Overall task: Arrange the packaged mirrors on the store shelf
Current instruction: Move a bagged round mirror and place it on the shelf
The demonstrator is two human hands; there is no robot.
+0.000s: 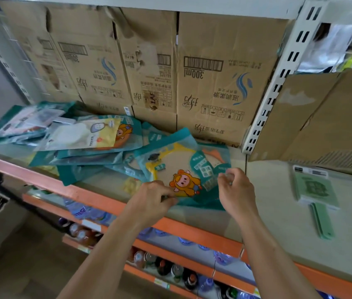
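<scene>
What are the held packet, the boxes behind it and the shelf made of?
Packet: seemingly thin plastic film, glossy, part clear, part teal; it shines and wrinkles. Boxes: brown cardboard, matt, creased and torn in spots. Shelf: probably painted metal, smooth pale top, orange front edge.

mirror packets (183,167): teal, yellow, orange cartoon | shelf edge (192,230): orange | boxes (220,83): brown

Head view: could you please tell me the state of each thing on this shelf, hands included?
Front packaged mirror, face up, near edge gripped by both hands.
Left hand, pinching that package.
Right hand, pinching that package.
Pile of packaged mirrors, loose, overlapping, lying flat.
Green mirrors, stacked flat, untouched.
Cardboard boxes, standing side by side, printing upside down.
</scene>
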